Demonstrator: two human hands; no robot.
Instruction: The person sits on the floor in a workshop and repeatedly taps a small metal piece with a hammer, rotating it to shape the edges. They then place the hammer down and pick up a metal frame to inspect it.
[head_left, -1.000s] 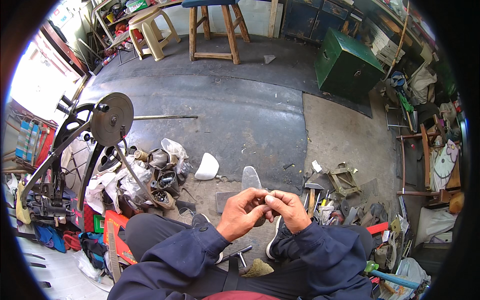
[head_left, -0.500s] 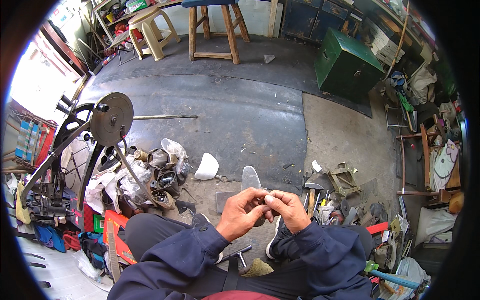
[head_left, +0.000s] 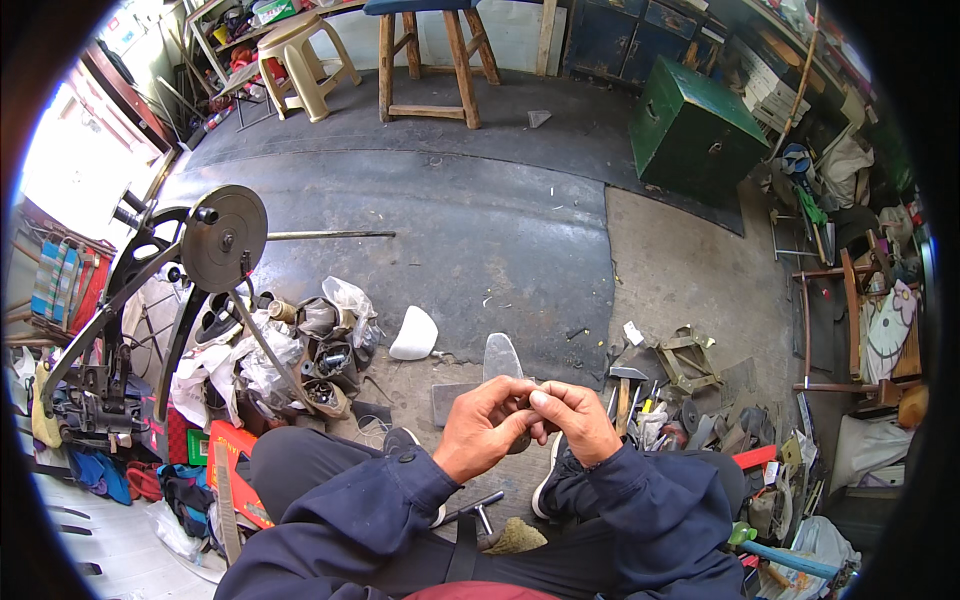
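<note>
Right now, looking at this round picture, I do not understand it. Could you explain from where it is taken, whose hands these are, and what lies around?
The camera sits on a seated person's head and looks down, so the wide lens bends the edges. The left hand and right hand meet over the knees, pinching a small thing I cannot identify, with a grey shoe sole rising behind the fingers. On the workshop floor lie a hammer, a white cup-shaped piece, a wheeled machine at left and a green box farther off.

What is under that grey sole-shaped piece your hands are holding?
Below the grey sole-shaped piece lies a dark flat slab on the floor. The left hand and right hand cover its lower end.
</note>
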